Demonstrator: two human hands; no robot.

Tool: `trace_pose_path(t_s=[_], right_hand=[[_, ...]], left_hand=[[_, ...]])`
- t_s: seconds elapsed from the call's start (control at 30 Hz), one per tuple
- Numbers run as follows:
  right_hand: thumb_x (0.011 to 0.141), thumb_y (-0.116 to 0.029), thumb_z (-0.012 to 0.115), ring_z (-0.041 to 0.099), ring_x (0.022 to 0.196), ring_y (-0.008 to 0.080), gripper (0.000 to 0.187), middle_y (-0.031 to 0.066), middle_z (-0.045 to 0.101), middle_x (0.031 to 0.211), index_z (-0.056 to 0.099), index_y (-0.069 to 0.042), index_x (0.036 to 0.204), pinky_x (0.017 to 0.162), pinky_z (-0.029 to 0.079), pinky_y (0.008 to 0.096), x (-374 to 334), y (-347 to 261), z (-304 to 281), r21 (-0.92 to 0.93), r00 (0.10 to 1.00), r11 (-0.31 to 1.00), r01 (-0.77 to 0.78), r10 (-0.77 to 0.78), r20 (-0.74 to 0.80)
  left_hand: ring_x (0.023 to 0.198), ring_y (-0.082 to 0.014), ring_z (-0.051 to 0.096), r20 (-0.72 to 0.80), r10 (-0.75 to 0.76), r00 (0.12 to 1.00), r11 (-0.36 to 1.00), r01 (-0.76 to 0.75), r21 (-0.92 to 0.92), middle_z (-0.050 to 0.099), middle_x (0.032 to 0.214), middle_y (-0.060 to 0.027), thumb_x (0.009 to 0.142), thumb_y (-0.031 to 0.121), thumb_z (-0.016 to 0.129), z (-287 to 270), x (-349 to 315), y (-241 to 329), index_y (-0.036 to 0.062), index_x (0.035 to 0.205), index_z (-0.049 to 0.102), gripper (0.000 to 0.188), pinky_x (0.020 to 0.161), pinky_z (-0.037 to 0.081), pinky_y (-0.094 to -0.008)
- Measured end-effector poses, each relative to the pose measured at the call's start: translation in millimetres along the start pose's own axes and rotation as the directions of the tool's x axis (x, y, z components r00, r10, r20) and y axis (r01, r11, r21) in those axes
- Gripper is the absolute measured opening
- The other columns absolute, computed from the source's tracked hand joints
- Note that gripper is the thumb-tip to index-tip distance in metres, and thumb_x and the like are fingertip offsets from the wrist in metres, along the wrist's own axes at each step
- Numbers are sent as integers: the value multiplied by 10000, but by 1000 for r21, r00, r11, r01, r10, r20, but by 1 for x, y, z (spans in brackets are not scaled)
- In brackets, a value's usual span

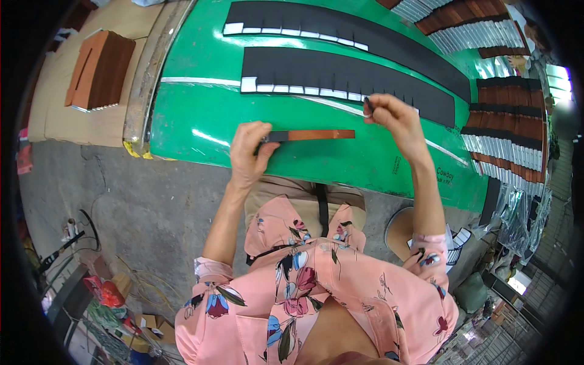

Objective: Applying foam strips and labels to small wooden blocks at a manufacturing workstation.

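My left hand (248, 152) is closed round the left end of a flat brown wood-coloured piece (319, 134), held level over the green table top. A dark grey band (278, 136) covers the piece by my fingers. To the right, my right hand (394, 118) pinches a small dark strip (367, 107) between thumb and fingertips. That strip is apart from the brown piece and close to the near edge of a long black sheet (328, 67). White squares (304, 90) run along this edge. A second black sheet (340, 27) with similar white squares lies farther back.
Stacks of brown pieces with pale ends (508, 128) line the right side of the green table (201, 131). More stacks (471, 24) stand at the far right. On a cardboard-covered surface (55, 115) at left sits a brown stack (103, 70). A round stool (398, 234) stands below.
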State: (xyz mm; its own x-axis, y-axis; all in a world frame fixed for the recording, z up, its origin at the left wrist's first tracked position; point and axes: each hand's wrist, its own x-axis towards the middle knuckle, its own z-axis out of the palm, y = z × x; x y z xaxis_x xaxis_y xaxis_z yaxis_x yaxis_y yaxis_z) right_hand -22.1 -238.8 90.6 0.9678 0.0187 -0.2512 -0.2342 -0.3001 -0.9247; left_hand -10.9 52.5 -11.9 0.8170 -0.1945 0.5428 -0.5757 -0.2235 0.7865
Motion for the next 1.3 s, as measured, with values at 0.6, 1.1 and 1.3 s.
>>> trace_pose_path(t_s=[0.6,1.1,1.3], right_hand=[[628,7,737,578,748,200,328,30,614,853,676,-96,934,582,483,320,-27,35,38,-705,771,570,422,-635,-53],[634,6,741,572,754,200,309,33,618,854,681,-89,922,580,478,318,-23,36,40,-697,771,576,427,-635,-52],[640,-7,743,568,753,197,302,33,615,849,682,-90,924,575,473,313,-22,37,40,-699,770,575,425,-636,-55]], left_hand=[[810,-243,587,18,-85,996,995,83,53,599,933,-130,785,185,722,0,-1,6,19,990,624,282,650,465,-309],[789,-229,577,18,-57,998,997,56,51,597,923,-124,772,214,735,0,-1,4,14,985,627,311,638,457,-298],[780,-229,577,15,-63,998,997,62,47,596,916,-123,775,214,732,0,-1,4,15,977,627,302,631,455,-302]])
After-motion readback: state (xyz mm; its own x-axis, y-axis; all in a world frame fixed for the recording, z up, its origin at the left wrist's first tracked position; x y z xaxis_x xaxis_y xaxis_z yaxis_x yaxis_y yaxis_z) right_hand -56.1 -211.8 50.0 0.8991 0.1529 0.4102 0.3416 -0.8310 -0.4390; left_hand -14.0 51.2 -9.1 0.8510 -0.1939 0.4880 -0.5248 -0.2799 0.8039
